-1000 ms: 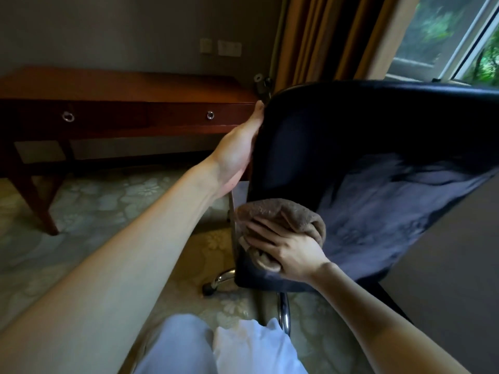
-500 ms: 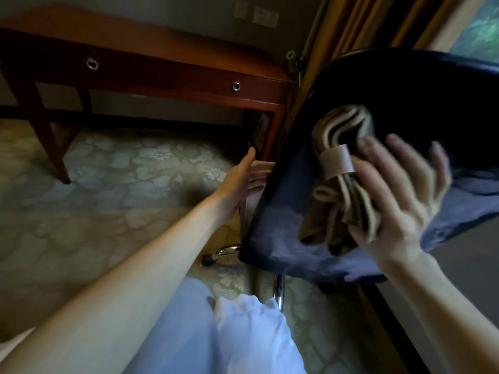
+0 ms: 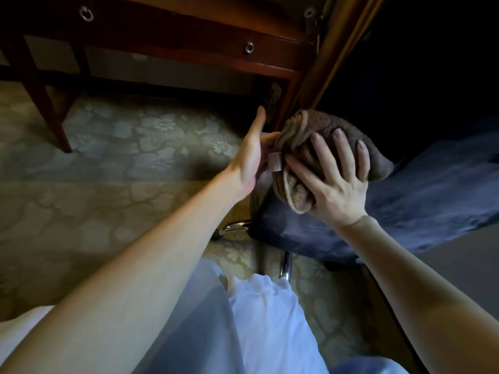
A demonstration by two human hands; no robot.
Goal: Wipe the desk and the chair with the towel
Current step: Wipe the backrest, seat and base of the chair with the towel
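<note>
holding the brown towel (image 3: 298, 132) in a bunch, your right hand (image 3: 336, 184) has its fingers (image 3: 340, 151) spread wide and curled over the top of the cloth, and the thumb presses on the folded side near a small pale label (image 3: 275, 161). the grip is firm; the folds of the towel hang out under the palm.

your left hand (image 3: 249, 160) is just beside the towel, on its left side. this hand is open, with the palm turned to the towel and the thumb (image 3: 260, 118) straight and pointing up. the other fingers go toward the edge of the cloth and are partly hidden there, so i cannot tell if they touch it.

the towel is in front of the left edge of the dark blue chair (image 3: 432, 193). whether the cloth touches the chair i cannot tell, because your hand covers this place. under the seat two shiny metal legs (image 3: 285, 265) of the chair stand on the carpet (image 3: 129, 136) with a flower pattern.

the wooden desk (image 3: 189, 36) is behind, well apart from both hands, with two ring handles (image 3: 249, 47) on its drawers.
</note>
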